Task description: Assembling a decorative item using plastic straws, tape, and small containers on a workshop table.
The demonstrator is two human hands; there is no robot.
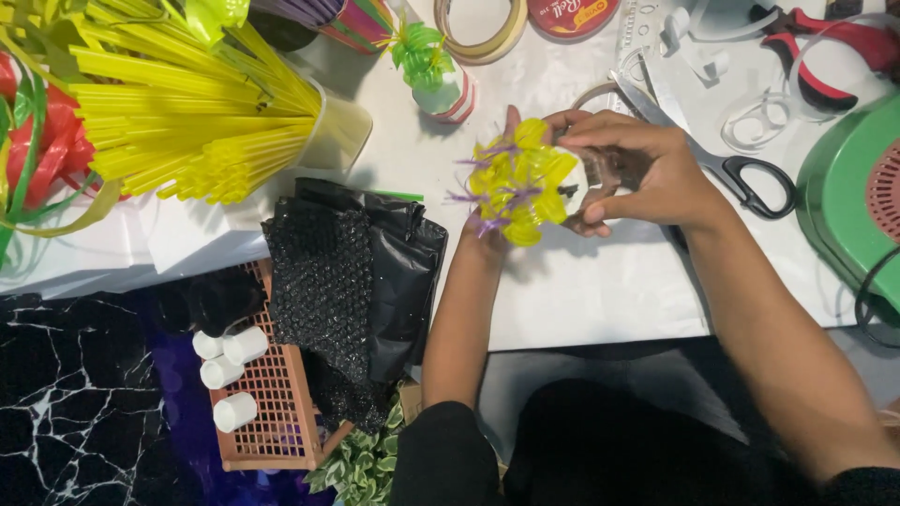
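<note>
Head view, looking down on a white table (581, 290): I see both hands closed around a small yellow flower craft (520, 181) with thin purple strands, held just above the tabletop near its middle. My left hand (497, 220) cups it from below, mostly hidden behind it; my right hand (647, 169) grips its white base from the side. Black-handled scissors (741, 173) lie just beyond the right hand. A bundle of yellow straws (187, 112) sits far left.

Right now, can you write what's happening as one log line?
left hand: under yellow flower | right hand: gripping its white base | scissors: behind hands, on table
</note>
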